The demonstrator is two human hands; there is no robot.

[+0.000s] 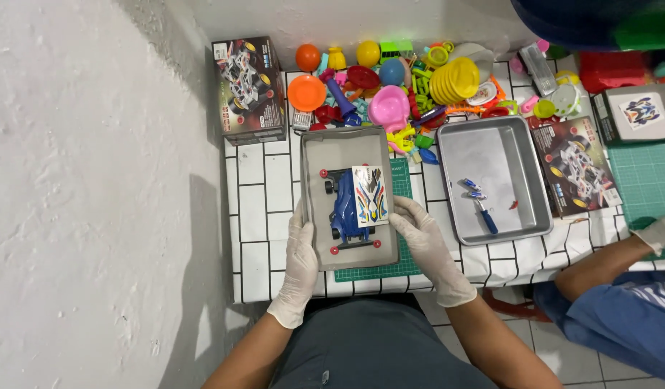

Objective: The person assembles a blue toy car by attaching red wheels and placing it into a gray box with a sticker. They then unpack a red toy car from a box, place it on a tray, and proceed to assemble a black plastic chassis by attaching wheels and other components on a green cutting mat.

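A grey rectangular tray [347, 144] sits at the table's near edge, over a green cutting mat [402, 268]. Inside it lie a blue toy racing car [347, 210] with red wheel hubs and a colourful sticker sheet [369, 194] resting on the car. My left hand [299, 266], in a white glove, grips the tray's left rim. On the right rim rests my right hand [427, 245], also gloved, with its fingers curled round the edge.
A metal tray [520, 151] to the right holds a blue-handled tool [482, 209] and small parts. Colourful plastic toys [412, 79] pile up at the back. Toy car boxes [247, 88] stand left and right [577, 166]. Another person's gloved hand [658, 232] and arm reach in at right.
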